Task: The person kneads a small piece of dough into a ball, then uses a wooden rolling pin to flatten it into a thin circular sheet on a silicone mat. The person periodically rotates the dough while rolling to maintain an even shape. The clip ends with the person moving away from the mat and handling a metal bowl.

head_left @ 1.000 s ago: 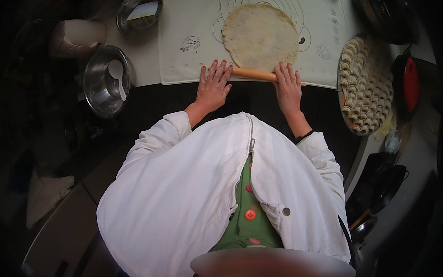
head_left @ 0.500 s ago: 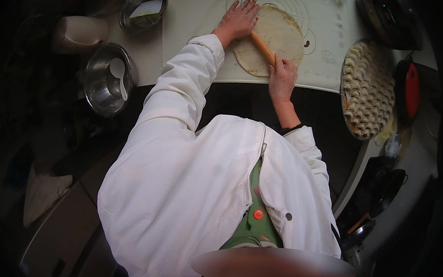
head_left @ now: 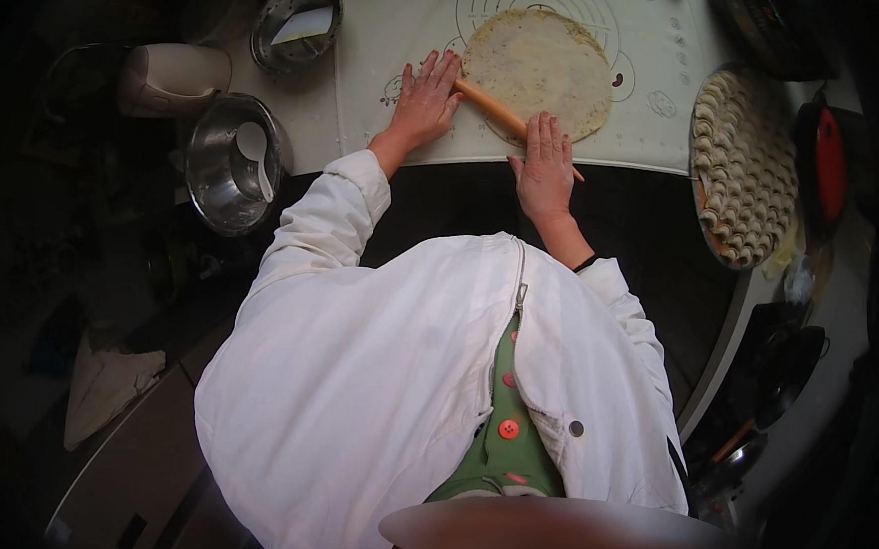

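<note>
Dough (head_left: 540, 66) lies in 1 thin, flat round at the upper middle of the frame, on a white mat (head_left: 392, 33) printed with rings and small drawings. Across its lower left edge we see 1 wooden rolling pin (head_left: 490, 106), slanting from upper left to lower right.

Our left hand (head_left: 424, 105) is at the pin's upper left end, back facing up, fingers stretched out and spread a little. We cannot tell how much of that end sits under the fingers. Our right hand (head_left: 546, 176) lies flat over the pin near its lower right end, fingers straight; the narrow tip pokes out beyond it. Neither hand is clenched, and we see no fingers wrapped around the wood.

At the upper left we have 2 metal bowls: the higher bowl (head_left: 274, 12) holds 1 pale flat piece (head_left: 305, 25), and the lower bowl (head_left: 207, 158) holds 1 white spoon (head_left: 253, 143). Just beside them is 1 pale kettle (head_left: 167, 76).

At the upper right, 1 oval tray (head_left: 700, 194) carries curved rows of dumplings (head_left: 743, 171), with 1 red oval thing (head_left: 831, 166) to its right. We wear a white jacket (head_left: 357, 340), partly unzipped over a green shirt (head_left: 509, 457) in the lower middle.
</note>
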The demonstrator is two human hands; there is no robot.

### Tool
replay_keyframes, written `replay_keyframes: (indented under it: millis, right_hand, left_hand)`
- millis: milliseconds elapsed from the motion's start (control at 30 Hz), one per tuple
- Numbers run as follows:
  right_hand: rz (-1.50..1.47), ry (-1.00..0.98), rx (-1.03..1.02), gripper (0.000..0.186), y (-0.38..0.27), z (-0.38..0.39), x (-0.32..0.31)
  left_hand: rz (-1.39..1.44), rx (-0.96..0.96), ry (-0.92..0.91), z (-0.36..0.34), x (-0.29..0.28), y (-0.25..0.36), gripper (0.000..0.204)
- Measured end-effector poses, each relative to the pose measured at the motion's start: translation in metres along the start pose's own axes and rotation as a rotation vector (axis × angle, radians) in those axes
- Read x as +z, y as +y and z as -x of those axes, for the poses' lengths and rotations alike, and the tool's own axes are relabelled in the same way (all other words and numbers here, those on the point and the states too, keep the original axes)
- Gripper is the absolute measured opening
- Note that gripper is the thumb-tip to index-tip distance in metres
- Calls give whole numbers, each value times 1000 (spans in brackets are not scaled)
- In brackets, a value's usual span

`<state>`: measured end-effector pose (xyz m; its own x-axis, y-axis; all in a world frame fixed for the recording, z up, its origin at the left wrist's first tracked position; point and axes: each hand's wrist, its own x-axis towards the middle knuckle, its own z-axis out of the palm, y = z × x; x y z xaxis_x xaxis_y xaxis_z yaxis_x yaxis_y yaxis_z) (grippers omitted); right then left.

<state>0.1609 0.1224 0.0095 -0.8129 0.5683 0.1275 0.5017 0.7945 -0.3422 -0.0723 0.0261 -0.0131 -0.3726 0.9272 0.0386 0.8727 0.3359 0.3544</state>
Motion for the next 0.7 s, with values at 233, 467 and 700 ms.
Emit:
replay_keyframes:
  millis: [233,467,700]
  right_hand:
    - [0,137,-39,55,8,15,8]
    - [-38,209,-85,43,27,2,-15]
    - [-40,218,-48,46,43,-56,-7]
  left_hand:
    - [-7,-25,46,39,2,3,63]
    - [11,-6,126,35,-17,12,52]
    - [33,-35,260,-75,5,-9,51]
